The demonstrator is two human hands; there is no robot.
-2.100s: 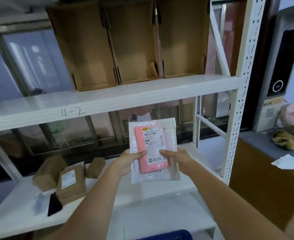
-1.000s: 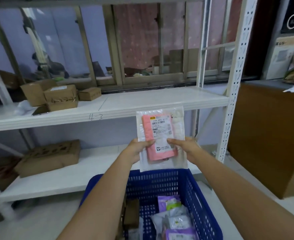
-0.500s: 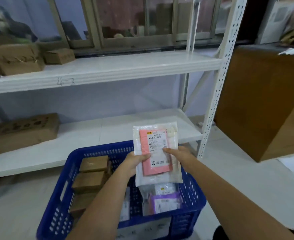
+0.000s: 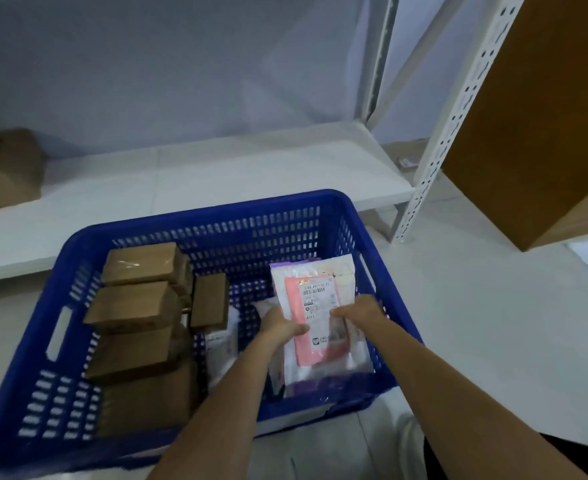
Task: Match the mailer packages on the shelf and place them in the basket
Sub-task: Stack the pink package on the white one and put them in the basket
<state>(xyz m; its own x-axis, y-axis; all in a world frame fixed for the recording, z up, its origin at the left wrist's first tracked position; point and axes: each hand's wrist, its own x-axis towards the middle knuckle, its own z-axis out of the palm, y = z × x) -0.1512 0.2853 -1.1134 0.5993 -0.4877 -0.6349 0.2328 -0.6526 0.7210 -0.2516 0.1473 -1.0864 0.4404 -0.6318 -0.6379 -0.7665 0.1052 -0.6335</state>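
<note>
Your left hand (image 4: 280,325) and right hand (image 4: 356,311) each pinch a side edge of the clear mailer package (image 4: 320,317) with the pink insert and white shipping label, thumbs on its face. You hold it inside the right half of the blue plastic basket (image 4: 78,251), over other pouches, beside the stacked brown cardboard boxes (image 4: 136,306) at left. The white shelf (image 4: 216,174) stands behind.

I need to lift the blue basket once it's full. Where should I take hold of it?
Grip the basket by the cut-out handle slot in its left end wall, fingers hooked in from outside. The right end wall probably has a matching slot, but the mailer and arms hide it.
</note>
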